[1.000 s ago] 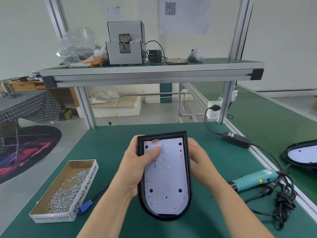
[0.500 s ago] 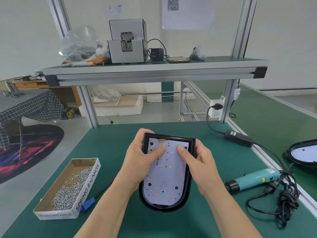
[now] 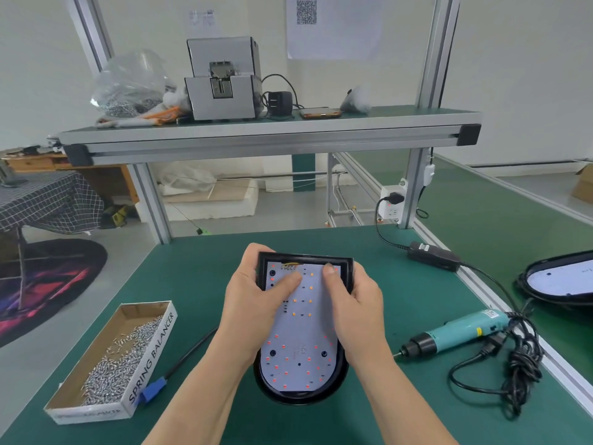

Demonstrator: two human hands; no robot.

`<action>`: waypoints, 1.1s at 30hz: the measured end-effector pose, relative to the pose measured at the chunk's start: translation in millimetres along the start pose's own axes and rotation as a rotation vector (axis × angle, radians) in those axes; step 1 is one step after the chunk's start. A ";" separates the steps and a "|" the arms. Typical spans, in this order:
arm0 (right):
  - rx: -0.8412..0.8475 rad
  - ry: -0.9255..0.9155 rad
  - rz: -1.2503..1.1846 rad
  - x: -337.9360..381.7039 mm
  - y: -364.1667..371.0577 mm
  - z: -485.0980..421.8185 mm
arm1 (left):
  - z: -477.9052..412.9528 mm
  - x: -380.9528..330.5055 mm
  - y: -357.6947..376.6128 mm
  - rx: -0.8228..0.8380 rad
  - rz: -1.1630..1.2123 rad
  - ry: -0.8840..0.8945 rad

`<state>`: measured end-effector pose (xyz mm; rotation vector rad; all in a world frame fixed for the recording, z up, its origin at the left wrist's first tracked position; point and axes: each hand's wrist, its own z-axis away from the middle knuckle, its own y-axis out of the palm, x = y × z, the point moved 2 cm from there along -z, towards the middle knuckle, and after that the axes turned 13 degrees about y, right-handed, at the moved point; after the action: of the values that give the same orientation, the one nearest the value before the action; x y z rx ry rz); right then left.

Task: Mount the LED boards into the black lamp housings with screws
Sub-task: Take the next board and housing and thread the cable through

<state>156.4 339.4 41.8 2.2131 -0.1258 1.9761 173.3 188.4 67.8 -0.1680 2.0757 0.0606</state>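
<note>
Housing: lamp housing (image 3: 298, 398) at desk (image 3: 199, 271) centre, long axis near–far.
Board: LED board (image 3: 301, 332) seated inside.
Hands: left hand (image 3: 253, 303), right hand (image 3: 356, 306) grip its sides, thumbs pressing board.
Reach: electric screwdriver (image 3: 459, 332) right, box of screws (image 3: 118, 358) left.

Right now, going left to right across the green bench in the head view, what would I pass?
Cardboard box of screws → black lamp housing → teal electric screwdriver → second lamp housing.
</note>
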 end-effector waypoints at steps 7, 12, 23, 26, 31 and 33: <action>-0.018 -0.245 0.256 0.6 -2.4 4.7 | -24.4 -6.6 -19.9 0.267 -0.261 -0.076; 0.118 -0.311 0.282 -3.7 -3.4 6.5 | -36.8 -15.5 -26.3 0.566 -0.507 0.106; 0.636 0.271 0.183 -38.4 -18.5 -15.5 | -22.9 7.5 -48.5 0.496 -0.202 0.111; 0.507 0.132 0.343 -37.0 -31.1 -24.6 | -15.7 14.8 -65.8 0.435 -0.132 0.065; 0.475 -0.210 0.610 -5.8 -35.8 -25.0 | -9.4 16.6 -81.7 0.409 -0.108 -0.030; 0.529 -0.272 0.642 9.5 -29.9 -19.5 | -15.9 5.4 -85.1 0.373 -0.268 -0.047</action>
<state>143.8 372.8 51.1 3.0888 -0.4447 2.1713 169.3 101.9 73.1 -0.2108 1.9621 -0.4776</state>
